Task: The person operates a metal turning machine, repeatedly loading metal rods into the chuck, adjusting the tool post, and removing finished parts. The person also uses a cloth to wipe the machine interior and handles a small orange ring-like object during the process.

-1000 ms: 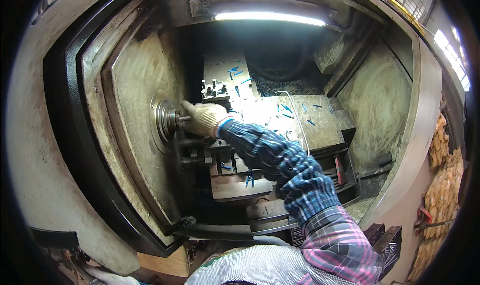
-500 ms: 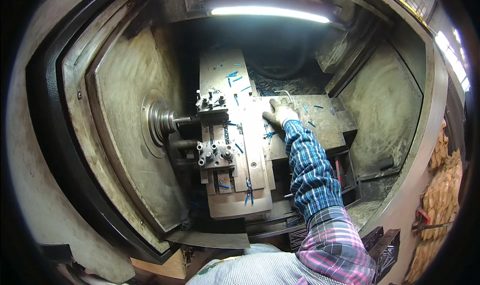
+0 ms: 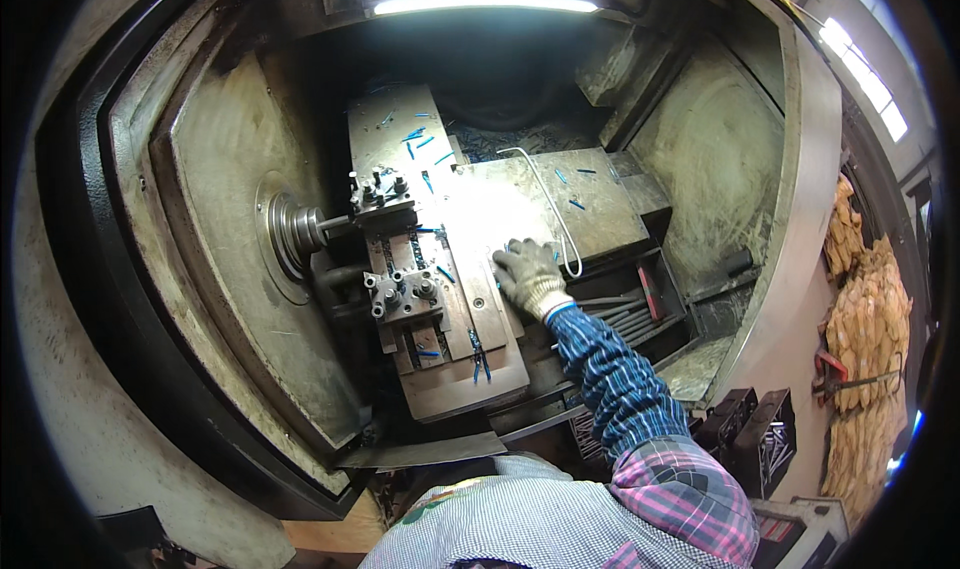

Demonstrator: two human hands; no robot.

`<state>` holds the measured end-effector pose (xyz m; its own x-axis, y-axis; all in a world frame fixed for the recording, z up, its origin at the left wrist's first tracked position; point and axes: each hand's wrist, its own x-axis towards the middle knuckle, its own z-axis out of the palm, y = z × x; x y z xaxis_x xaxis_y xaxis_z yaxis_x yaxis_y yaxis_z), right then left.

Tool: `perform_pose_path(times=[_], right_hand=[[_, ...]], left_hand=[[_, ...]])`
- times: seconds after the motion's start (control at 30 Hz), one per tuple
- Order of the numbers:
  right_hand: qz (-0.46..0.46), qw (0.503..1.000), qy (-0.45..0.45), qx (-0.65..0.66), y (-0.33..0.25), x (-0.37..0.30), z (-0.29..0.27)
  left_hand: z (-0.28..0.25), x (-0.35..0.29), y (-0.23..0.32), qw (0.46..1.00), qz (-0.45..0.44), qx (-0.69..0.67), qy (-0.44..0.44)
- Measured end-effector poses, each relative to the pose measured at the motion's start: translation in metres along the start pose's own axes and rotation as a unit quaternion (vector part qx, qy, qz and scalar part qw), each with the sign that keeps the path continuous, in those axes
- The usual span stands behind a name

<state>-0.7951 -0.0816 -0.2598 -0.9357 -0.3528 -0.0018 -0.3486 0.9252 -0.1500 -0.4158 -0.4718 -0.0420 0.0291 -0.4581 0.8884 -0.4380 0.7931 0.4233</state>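
Note:
My right hand [image 3: 530, 271], in a grey-white work glove and a blue checked sleeve, rests at the near edge of the plate [image 3: 610, 209] on the lathe's carriage. Its fingers are slightly bent and apart, and bits of blue metal chip show beside them. What lies under the palm is hidden. A pale bent rod with a hooked end [image 3: 552, 209] lies on the plate just right of the hand, not touching it. Left of the hand is the slide [image 3: 470, 269] with two bolted tool blocks [image 3: 405, 294] and scattered blue chips [image 3: 415, 141]. My left hand is out of view.
The chuck [image 3: 292, 234] sticks out of the left wall, its bar near the upper tool block. Round bars [image 3: 625, 314] lie in a tray below the plate. Dark bins [image 3: 765, 444] of metal parts and stacked yellowish gloves [image 3: 865, 319] stand right. A lamp [image 3: 485, 4] glows above.
My right hand has drawn back toward me, off the far part of the plate to its near edge. The bent rod now lies fully in sight on the plate. My view has shifted right.

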Motion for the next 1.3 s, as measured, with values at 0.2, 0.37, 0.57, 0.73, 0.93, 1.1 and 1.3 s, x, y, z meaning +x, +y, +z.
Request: perform_pose_path(times=[0.2,0.37,0.57,0.73,0.93,1.1,1.3], right_hand=[[0.208,0.878,-0.014,0.431,-0.011,-0.110,0.023],[0.143,0.956,-0.037,0.252,-0.007,-0.188,0.053],[0.166,0.950,-0.056,0.258,-0.017,-0.265,0.032],[0.187,0.962,0.096,0.174,-0.012,-0.354,0.044],[0.231,0.862,0.240,0.383,-0.001,-0.378,0.085],[0.208,0.478,0.293,0.802,0.016,-0.489,-0.041],[0.334,0.322,0.406,0.787,0.025,-0.670,-0.022]], left_hand=[[-0.005,0.000,0.003,0.999,0.005,-0.035,-0.025],[-0.017,-0.004,0.026,0.992,0.001,-0.102,-0.074],[-0.051,-0.031,0.084,0.919,-0.088,-0.260,-0.282],[-0.087,-0.074,0.157,0.739,-0.162,-0.369,-0.540],[-0.105,-0.165,0.230,0.542,-0.059,-0.458,-0.702],[-0.155,-0.212,0.283,0.379,0.070,-0.492,-0.781],[-0.194,-0.276,0.342,0.267,0.401,-0.566,-0.669]])
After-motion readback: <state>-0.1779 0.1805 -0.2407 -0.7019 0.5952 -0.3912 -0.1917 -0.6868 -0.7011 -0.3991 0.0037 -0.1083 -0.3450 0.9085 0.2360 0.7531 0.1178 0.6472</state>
